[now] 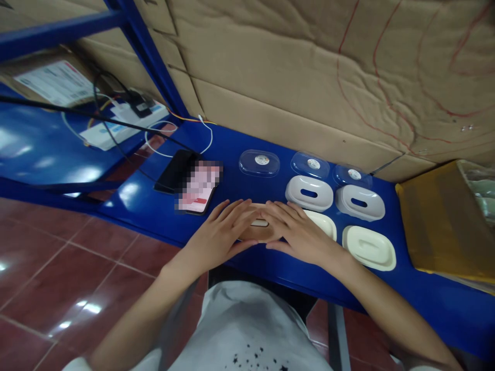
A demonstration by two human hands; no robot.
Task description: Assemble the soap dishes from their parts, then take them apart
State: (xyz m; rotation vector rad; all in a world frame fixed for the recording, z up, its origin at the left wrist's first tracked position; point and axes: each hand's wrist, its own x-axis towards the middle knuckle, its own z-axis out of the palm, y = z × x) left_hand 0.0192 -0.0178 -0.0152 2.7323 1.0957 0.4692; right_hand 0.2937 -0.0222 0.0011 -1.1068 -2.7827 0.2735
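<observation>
Both hands are around a tan oval soap dish [263,235] with a slot in its middle, low over the front part of the blue table. My left hand [224,229] grips its left end, fingers over the far rim and thumb along the near side. My right hand [296,229] clasps the right end the same way, and the fingertips of both hands nearly meet. Just right of my right hand, partly hidden by it, lies a cream oval tray [327,222]. Another cream tray [369,247] lies farther right.
Behind are two white slotted bases [309,193] and several clear oval lids [259,164] with round stickers. A phone [201,185] with a lit screen lies left. A taped cardboard box [444,221] stands right, a cardboard wall at the back. A power strip [124,126] with cables is far left.
</observation>
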